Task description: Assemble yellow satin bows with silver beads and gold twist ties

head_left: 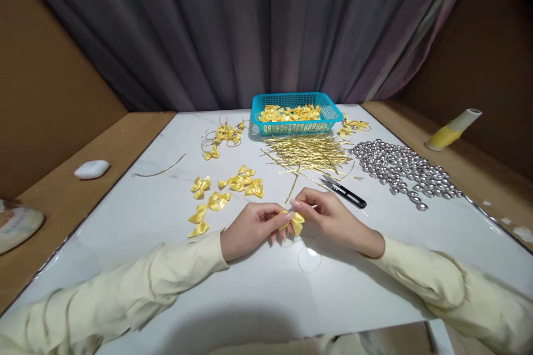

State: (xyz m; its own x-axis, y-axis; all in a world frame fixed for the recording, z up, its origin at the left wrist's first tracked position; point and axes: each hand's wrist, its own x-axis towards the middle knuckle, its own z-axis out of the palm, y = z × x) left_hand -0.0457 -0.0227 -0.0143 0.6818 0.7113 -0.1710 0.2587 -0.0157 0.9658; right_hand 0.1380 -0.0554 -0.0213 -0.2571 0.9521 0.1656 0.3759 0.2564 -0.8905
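Observation:
A yellow ribbon bow is pinched between the thumb and fingers of my left hand. My right hand is closed in a pinch at the bow's upper edge, touching it; whatever its fingertips grip is too small to make out. A gold cord runs up from between the hands toward the pile of cords. Below the hands, a thin loop of cord lies over the white table. Several loose yellow bows lie left of my left hand. Black-handled thread snips rest just beyond my right hand.
A turquoise basket of yellow bows stands at the back. Before it lies a pile of gold cords. Silver beads spread to the right. Bows with looped cords sit back left. A single cord lies farther left.

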